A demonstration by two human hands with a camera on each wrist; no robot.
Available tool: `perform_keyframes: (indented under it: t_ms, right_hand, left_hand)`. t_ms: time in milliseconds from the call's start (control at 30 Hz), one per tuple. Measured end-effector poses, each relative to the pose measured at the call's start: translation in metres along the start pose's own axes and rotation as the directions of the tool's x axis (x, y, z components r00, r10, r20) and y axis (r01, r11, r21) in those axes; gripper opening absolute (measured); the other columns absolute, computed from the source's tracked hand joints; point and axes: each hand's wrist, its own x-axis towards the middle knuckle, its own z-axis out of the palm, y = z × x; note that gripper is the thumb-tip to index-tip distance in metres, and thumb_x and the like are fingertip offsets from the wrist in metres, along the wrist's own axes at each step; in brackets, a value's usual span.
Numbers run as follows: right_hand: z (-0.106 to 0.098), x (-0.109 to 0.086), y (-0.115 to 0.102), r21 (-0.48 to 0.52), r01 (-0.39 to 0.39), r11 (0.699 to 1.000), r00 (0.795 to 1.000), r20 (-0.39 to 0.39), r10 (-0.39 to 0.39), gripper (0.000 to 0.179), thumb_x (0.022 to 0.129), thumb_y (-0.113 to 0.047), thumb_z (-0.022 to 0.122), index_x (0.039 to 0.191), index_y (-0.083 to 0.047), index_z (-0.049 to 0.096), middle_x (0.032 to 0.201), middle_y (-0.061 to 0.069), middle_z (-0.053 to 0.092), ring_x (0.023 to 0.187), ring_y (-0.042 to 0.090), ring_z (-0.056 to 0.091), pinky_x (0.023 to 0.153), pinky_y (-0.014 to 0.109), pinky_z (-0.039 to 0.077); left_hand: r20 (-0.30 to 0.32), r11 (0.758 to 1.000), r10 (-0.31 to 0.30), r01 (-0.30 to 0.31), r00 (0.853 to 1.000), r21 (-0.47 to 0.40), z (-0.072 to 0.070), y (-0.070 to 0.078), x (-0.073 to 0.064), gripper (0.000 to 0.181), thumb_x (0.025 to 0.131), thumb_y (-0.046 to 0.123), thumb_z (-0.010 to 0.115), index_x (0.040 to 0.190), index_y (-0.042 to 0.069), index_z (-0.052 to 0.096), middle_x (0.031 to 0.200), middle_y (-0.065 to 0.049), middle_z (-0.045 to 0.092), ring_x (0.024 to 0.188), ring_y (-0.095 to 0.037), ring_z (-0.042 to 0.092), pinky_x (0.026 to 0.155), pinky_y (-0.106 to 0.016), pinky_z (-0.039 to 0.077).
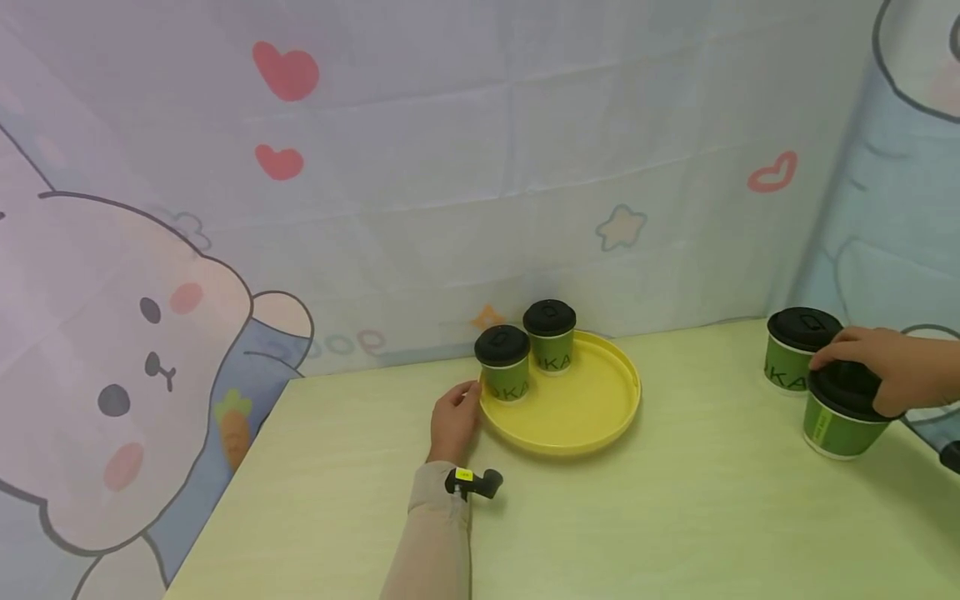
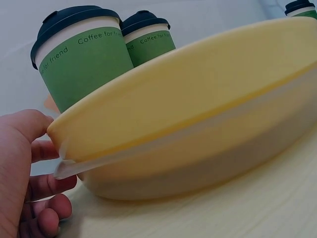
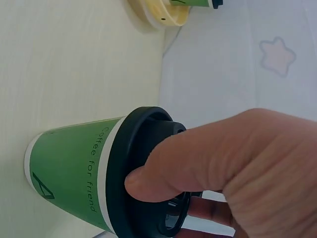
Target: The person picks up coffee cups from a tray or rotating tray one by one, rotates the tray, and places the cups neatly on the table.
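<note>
On the round yellow tray (image 1: 585, 408) two green paper coffee cups with black lids stand upright, a nearer cup (image 1: 506, 381) and a farther cup (image 1: 553, 353). My left hand (image 1: 454, 421) pinches the tray's left edge, its thumb at the rim (image 2: 119, 79) and its fingers lower down the side. At the far right, my right hand (image 1: 892, 367) holds another green coffee cup (image 1: 840, 429) from above, thumb and fingers round its black lid (image 3: 143, 213). That cup is upright, with its base at the table. Part of the lid is hidden by the hand.
Right behind the held cup stands a similar lidded cup (image 1: 783, 365), partly covered by the hand. The pale yellow-green table (image 1: 637, 517) ends at a cloth backdrop (image 1: 420, 233) printed with hearts, a star and cartoon animals.
</note>
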Motion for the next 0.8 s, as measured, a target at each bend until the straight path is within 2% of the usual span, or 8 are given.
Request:
perform_keyframes:
  t_ms: [200, 467, 800]
  right_hand:
    - [0.0032, 0.0009, 0.0017, -0.028, 0.0, 1.0, 0.999, -0.041, -0.001, 0.075, 0.058, 0.016, 0.067, 0.13, -0.005, 0.062, 0.132, 0.029, 0.047, 0.109, 0.051, 0.05, 0.066, 0.039, 0.047]
    - [0.003, 0.0033, 0.0017, -0.047, 0.009, 0.999, 0.996, -0.084, -0.013, 0.072, 0.059, 0.019, 0.067, 0.128, -0.004, 0.065, 0.124, 0.027, 0.049, 0.105, 0.046, 0.054, 0.062, 0.034, 0.044]
    - [0.0072, 0.0033, 0.0017, -0.06, 0.037, 0.998, 0.992, -0.118, -0.043, 0.076, 0.055, 0.027, 0.069, 0.122, -0.008, 0.068, 0.129, 0.026, 0.049, 0.112, 0.056, 0.052, 0.064, 0.033, 0.051]
  left_hand:
    - [0.002, 1.0, 0.007, -0.007, 1.0, -0.001, -0.001, -0.001, 0.0001, 0.041, 0.097, 0.048, 0.063, 0.124, 0.019, 0.074, 0.107, -0.005, 0.071, 0.071, -0.015, 0.061, 0.067, -0.029, 0.049]
    - [0.008, 1.0, -0.001, 0.001, 1.0, -0.019, -0.0011, 0.0001, -0.0008, 0.042, 0.097, 0.048, 0.062, 0.125, 0.018, 0.073, 0.112, -0.006, 0.071, 0.074, -0.014, 0.061, 0.068, -0.027, 0.05]
    - [0.015, 0.999, -0.023, 0.024, 1.0, -0.028, -0.0017, 0.0019, -0.0015, 0.044, 0.097, 0.048, 0.062, 0.128, 0.017, 0.071, 0.117, -0.006, 0.07, 0.077, -0.015, 0.06, 0.068, -0.027, 0.049]
